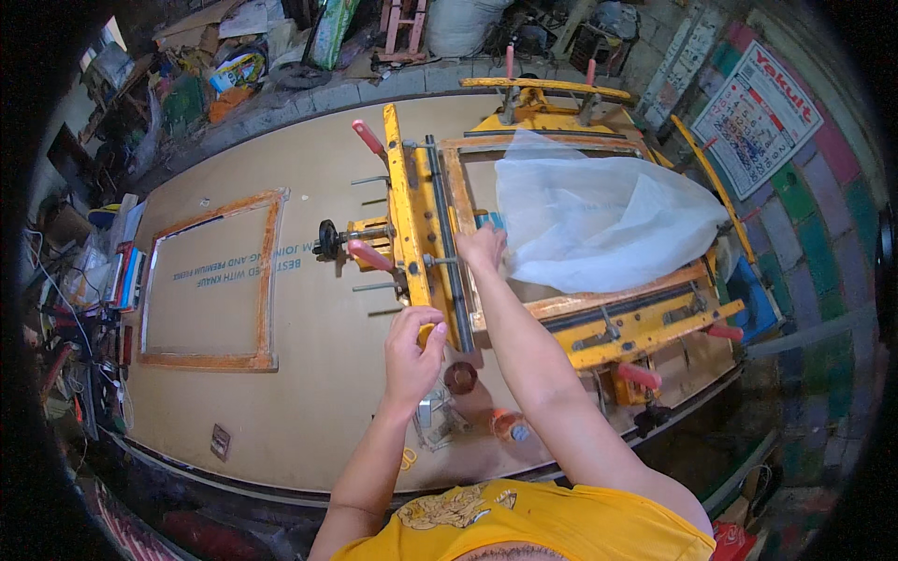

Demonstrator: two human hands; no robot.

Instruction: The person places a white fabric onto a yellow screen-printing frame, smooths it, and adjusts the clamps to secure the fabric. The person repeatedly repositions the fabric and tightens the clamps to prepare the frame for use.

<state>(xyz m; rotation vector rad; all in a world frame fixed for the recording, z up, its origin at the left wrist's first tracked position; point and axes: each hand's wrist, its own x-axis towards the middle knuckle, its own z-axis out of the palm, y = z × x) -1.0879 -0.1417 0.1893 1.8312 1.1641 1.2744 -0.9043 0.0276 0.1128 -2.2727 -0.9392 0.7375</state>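
Note:
My left hand (416, 351) is closed on the lower end of a long yellow metal clamp bar (404, 201), which has pink-handled levers and a black knob (327, 240). My right hand (482, 248) reaches inside the left side of an orange-stained frame (458, 187), its fingers curled at a small teal object (493, 221). A sheer white mesh fabric (603, 224) lies rumpled over that frame, just right of this hand. More yellow clamp bars (645, 337) surround the frame on the other sides.
A second frame (267, 360) lies left on the board-topped table (187, 411). A dark round item (460, 376), a jar (510, 425) and scissors (408, 458) are near me. Clutter (224, 84) crowds the back and left; a calendar (760, 117) is on the right wall.

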